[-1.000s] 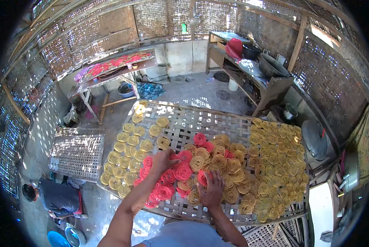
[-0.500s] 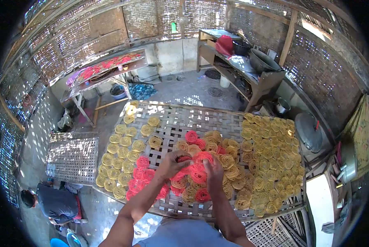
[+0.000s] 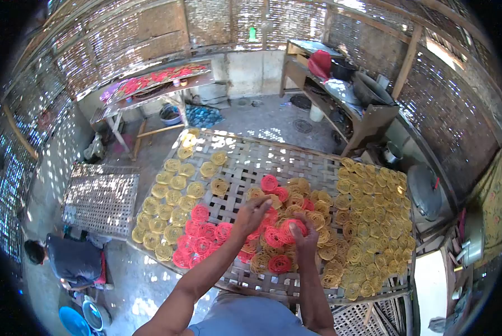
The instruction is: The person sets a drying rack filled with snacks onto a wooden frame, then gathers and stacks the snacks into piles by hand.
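Observation:
My right hand (image 3: pixel 305 231) grips a pink lacy noodle-like coil (image 3: pixel 289 231) between thumb and fingers, just above the pile. My left hand (image 3: pixel 253 214) reaches over the pile's left side, thumb and forefinger close together beside a tan coil. Whatever lies between those fingertips is too small to make out. Under and around both hands are loose, mixed pink and yellow coils, including a pink coil (image 3: pixel 279 264) near the front edge. Left of my left wrist, a cluster of pink coils (image 3: pixel 204 245) lies flat on the woven bamboo rack (image 3: pixel 251 154).
Yellow coils (image 3: pixel 374 224) cover the rack's right side; more yellow coils (image 3: pixel 173 197) lie at its left. Beyond stand a bench with pink pieces (image 3: pixel 161 78) and a wooden counter (image 3: pixel 368 120). A person (image 3: pixel 74 260) crouches at lower left near blue basins (image 3: pixel 74 320).
My hands have moved apart. The left has shifted up and away from the pink coils it was at; the right has moved right with a pink coil. The view has turned slightly.

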